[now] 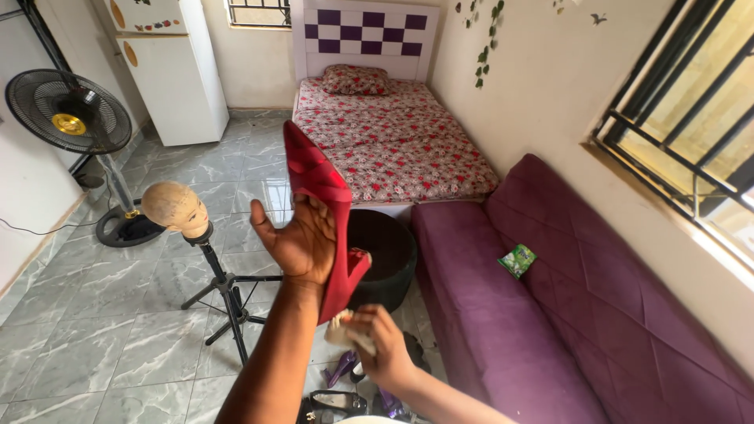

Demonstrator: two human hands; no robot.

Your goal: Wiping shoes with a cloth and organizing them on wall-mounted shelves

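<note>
Left hand (302, 239) holds red shoe (322, 208) upright; right hand (381, 345) below.

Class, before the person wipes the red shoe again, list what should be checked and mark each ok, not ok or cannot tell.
1. Left hand grips the red shoe: ok.
2. Right hand holds a cloth: ok.
3. Cloth touching the shoe's lower end: cannot tell.
4. Shoe held away from the purple sofa: ok.
5. Floor underfoot free of things: not ok, other shoes lie there.
</note>
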